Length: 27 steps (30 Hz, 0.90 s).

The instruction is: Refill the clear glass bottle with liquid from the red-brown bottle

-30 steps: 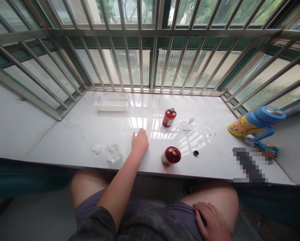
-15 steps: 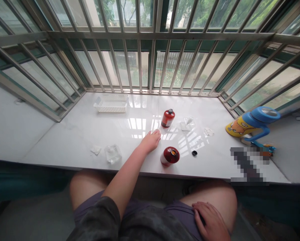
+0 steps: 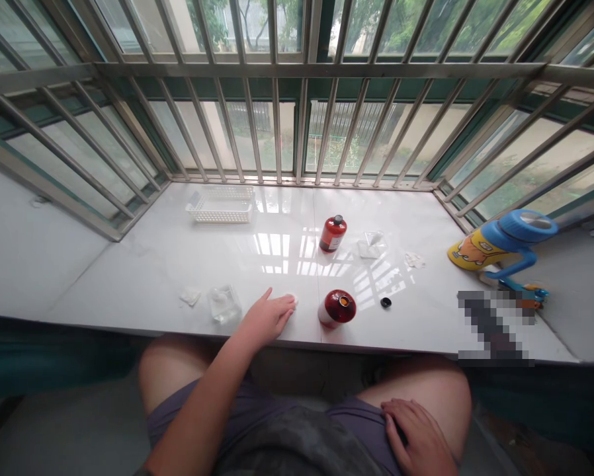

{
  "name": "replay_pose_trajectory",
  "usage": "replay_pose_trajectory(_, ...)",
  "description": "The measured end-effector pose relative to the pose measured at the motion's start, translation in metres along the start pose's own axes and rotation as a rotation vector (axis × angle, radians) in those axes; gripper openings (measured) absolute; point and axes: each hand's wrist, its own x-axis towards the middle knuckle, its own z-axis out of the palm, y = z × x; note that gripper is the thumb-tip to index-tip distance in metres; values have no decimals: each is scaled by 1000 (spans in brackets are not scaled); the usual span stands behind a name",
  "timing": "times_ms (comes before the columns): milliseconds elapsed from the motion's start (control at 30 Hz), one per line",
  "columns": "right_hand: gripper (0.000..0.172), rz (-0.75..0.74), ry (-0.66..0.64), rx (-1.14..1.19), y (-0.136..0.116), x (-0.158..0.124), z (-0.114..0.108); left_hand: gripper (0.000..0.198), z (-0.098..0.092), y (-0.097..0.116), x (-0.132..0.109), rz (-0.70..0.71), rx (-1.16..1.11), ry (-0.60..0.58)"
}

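My left hand (image 3: 267, 320) lies palm down on the white tabletop (image 3: 143, 264), thumb raised. A small piece of white tissue (image 3: 296, 301) shows from under its fingertips, mostly covered by them. To the right of that hand stands an uncapped red bottle (image 3: 335, 309), with an orange-lit opening. Farther back is a red bottle with a dark cap (image 3: 333, 234). A loose black cap (image 3: 385, 303) rests right of the nearer bottle. My right hand (image 3: 419, 433) rests on my right thigh, fingers laid flat and holding nothing.
Left of my left hand are a clear square container (image 3: 224, 305) and crumpled tissue (image 3: 190, 296). Another clear container (image 3: 372, 244) and white scrap (image 3: 415, 260) sit back right. A white basket (image 3: 221, 215), blue-yellow bottle (image 3: 495, 239) and metal window bars (image 3: 297, 71) border the surface.
My left hand has drawn back toward me and to the left, and the white tissue now shows at its fingertips. My right hand and the bottles have stayed put.
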Motion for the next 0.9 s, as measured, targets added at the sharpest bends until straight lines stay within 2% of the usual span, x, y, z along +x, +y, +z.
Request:
replay_pose_trajectory(133,26,-2,-4,1,-1,1,-1,49,13,6,-35,-84,74,46)
replay_pose_trajectory(233,26,0,-11,-3,-2,1,-2,59,23,11,-36,-107,159,67)
replay_pose_trajectory(400,26,6,-23,1,-2,0,-3,56,27,14,-9,-96,178,61)
replay_pose_trajectory(567,27,7,-10,16,-1,0,0,68,30,10,39,-20,134,6)
replay_pose_trajectory(700,26,0,5,7,-1,1,0,70,31,10,75,89,81,-39)
replay_pose_trajectory(800,26,-25,20,-5,-1,2,-1,69,25,10,87,166,40,-58)
replay_pose_trajectory(900,25,-37,22,-9,0,2,-2,67,18,5,83,221,7,-79)
